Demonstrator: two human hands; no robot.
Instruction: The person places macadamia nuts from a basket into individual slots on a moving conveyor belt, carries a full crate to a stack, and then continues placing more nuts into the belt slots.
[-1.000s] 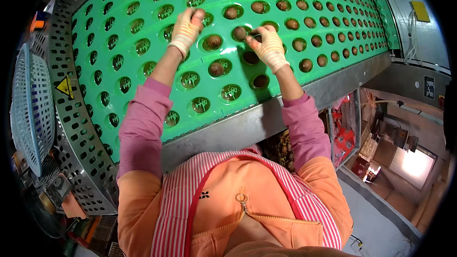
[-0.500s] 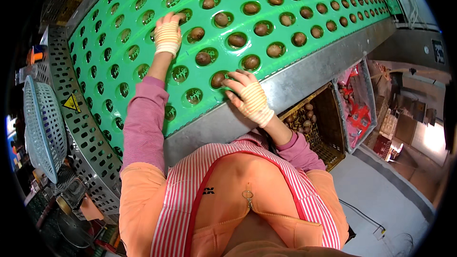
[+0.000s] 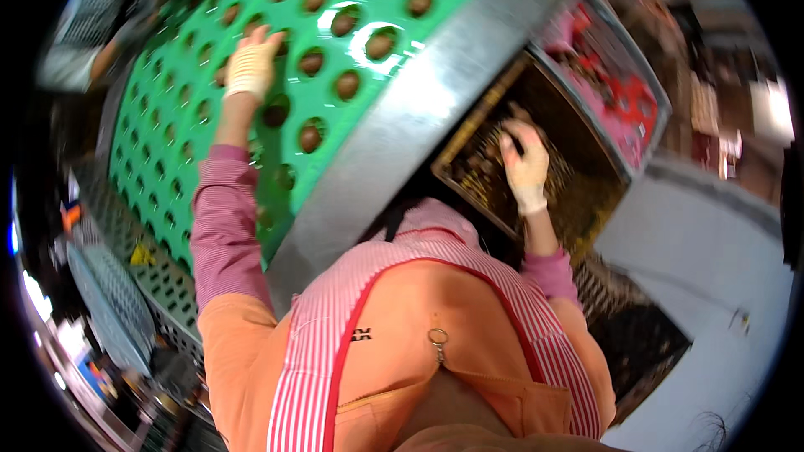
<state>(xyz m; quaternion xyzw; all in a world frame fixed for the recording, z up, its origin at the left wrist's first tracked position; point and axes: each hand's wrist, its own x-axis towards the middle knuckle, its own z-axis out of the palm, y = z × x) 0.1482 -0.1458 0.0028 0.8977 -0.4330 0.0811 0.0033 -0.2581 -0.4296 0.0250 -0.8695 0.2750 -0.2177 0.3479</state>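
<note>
My left hand [image 3: 251, 69], in a pale striped glove with bare fingertips, rests over the green perforated belt [image 3: 342, 120]. Its fingers are extended and apart, beside cups holding brown egg-shaped pieces; one such brown egg [image 3: 311, 62] sits just right of it. Whether the fingertips touch an egg is blurred. Lower right, my right hand [image 3: 526, 167] reaches over a brown crate [image 3: 599, 138], wearing the same kind of glove. A dark gap shows between its thumb and bent fingers, and I see nothing held. Small brown eggs [image 3: 477, 151] lie in the crate, partly shadowed.
A wide metal rail [image 3: 402, 105] borders the belt. Behind the brown crate stands a grey bin [image 3: 649, 88] lined with red and pink plastic. At the upper left a co-worker's gloved hands [image 3: 151, 8] are over the belt. A dark slatted crate [image 3: 628, 326] stands on the floor.
My right hand has left the belt's near edge and moved right, over the crate. The left hand stays over the belt. My view has turned, and the co-worker's hands now show.
</note>
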